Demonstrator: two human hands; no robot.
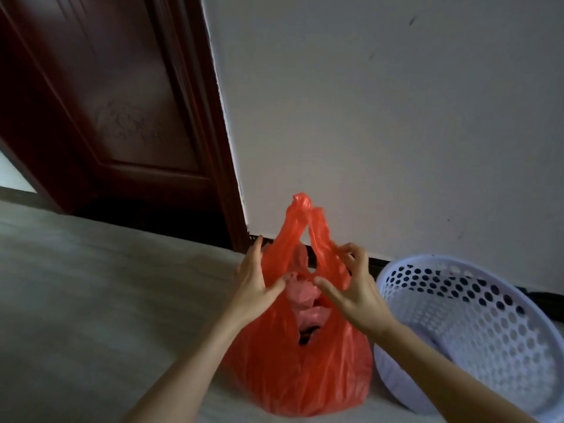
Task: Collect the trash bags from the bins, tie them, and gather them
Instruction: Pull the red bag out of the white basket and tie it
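Note:
A red plastic trash bag stands on the floor by the wall, part full, its two handles raised and meeting in a twisted tip. Pinkish crumpled trash shows through the bag's mouth. My left hand presses against the bag's left handle with straight fingers, thumb reaching toward the middle. My right hand pinches the right handle between curled fingertips, thumb stretched toward the left thumb. A pale lilac perforated bin lies tipped on its side right of the bag, its inside partly visible.
A dark red wooden door and its frame stand at the left, with a dark gap at the bottom. A white wall with a dark skirting runs behind the bag. Pale floor stretches to the left.

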